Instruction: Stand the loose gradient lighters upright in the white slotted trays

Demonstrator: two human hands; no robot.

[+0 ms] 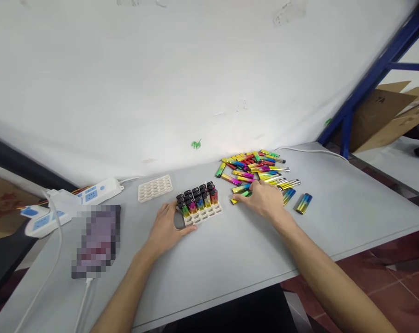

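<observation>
Several lighters with black tops (200,201) stand upright in rows in a white honeycomb tray (206,213), whose front holes are bare. My left hand (166,228) rests at the tray's left end, thumb and fingers apart around its corner. On the right, my right hand (263,198) is at the near edge of a heap of shiny coloured lighters (253,167), its thumb and fingertips on a green and yellow lighter (241,197). Whether that lighter is lifted cannot be seen. A blue and gold lighter (304,203) lies apart, right of my right hand.
Another white honeycomb tray (155,188) lies at the back left. Power strips (101,190) and a blurred-out device (97,240) with a white cable are on the left. Behind the grey table (209,263) is a wall; cardboard boxes (383,115) stand beyond a blue frame at right.
</observation>
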